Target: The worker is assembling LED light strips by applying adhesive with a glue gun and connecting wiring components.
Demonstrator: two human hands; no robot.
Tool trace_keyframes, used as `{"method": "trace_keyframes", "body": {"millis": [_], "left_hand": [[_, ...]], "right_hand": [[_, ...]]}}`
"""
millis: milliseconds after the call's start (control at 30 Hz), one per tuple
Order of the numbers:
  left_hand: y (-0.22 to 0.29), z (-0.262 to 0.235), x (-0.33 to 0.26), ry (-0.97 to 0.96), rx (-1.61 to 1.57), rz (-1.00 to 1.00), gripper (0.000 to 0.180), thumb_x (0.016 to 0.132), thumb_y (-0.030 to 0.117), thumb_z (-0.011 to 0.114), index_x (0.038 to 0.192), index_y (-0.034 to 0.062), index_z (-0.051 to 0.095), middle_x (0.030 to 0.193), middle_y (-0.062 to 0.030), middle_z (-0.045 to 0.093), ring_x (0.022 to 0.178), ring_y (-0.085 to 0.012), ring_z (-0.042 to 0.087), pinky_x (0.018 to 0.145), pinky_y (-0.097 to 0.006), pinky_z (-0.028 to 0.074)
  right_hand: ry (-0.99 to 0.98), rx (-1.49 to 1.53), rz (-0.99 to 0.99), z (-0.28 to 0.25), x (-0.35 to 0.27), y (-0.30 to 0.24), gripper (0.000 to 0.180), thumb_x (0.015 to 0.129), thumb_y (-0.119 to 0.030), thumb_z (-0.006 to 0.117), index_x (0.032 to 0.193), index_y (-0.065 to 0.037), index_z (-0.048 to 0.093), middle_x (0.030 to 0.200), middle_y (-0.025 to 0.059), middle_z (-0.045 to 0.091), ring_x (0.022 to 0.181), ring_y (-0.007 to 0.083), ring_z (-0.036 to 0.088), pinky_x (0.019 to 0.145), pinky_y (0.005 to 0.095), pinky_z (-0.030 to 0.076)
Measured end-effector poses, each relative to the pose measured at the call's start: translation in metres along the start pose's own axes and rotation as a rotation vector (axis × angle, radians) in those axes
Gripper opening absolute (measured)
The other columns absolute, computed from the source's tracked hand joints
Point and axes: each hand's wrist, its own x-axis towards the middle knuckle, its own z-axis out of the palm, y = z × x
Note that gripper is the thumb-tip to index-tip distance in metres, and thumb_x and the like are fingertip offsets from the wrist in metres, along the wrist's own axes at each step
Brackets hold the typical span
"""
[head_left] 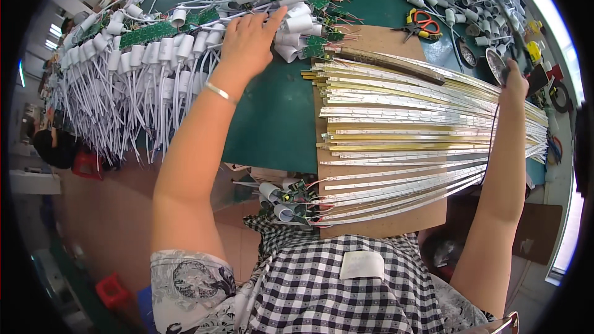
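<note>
My left hand (250, 46) reaches to the far middle of the bench, fingers stretched out over white plastic end caps (298, 23) with wires and small green circuit boards (314, 46). Whether the fingertips touch a cap I cannot tell. At the right, my right hand (515, 81) is closed around a dark tool (526, 65) with a thin black cord, its kind too small to make out. Beside that hand stands a round metal dish (495, 65). Between my arms lie many long LED strips (383, 114) on a brown board (380, 226).
Wired caps (148, 55) are heaped at the left, and more caps (476, 0) at the far right. Red-handled pliers (422, 25) lie on the green bench top (269, 130). A wooden bar (390, 65) rests across the strips. Wired caps (283, 211) hang near my apron.
</note>
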Motion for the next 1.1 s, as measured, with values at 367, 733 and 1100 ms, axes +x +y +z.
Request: {"method": "trace_keyframes", "body": {"millis": [367,733,1100], "left_hand": [[0.022,-0.041,0.031,0.241,0.062,0.027,0.028,0.074,0.009,0.067,0.100,0.0138,0.060,0.080,-0.0035,0.063,0.077,-0.0268,0.062,0.064,-0.043,0.045],[0.037,-0.037,-0.080,-0.258,0.052,-0.001,0.049,0.075,0.008,0.068,0.123,0.0118,0.056,0.099,-0.0031,0.057,0.095,-0.0222,0.055,0.083,-0.039,0.038],[0.116,-0.079,-0.077,-0.035,-0.601,0.049,0.030,0.074,0.013,0.076,0.102,0.0157,0.068,0.101,0.0014,0.061,0.102,-0.0209,0.055,0.091,-0.040,0.036]], "right_hand": [[-0.094,-0.049,-0.192,-0.124,-0.143,-0.055,0.029,0.085,-0.010,0.073,0.108,-0.004,0.056,0.083,-0.0007,0.057,0.067,0.0056,0.053,0.056,0.0185,0.042],[-0.130,0.062,-0.045,-0.182,-0.245,-0.016,0.030,0.089,-0.004,0.067,0.115,-0.001,0.051,0.089,0.0042,0.059,0.073,0.0124,0.058,0.066,0.0243,0.050],[-0.362,0.228,0.079,-0.164,-0.350,0.009,0.033,0.089,-0.009,0.054,0.120,-0.001,0.048,0.096,0.0129,0.057,0.077,0.0220,0.061,0.077,0.0390,0.052]]}}
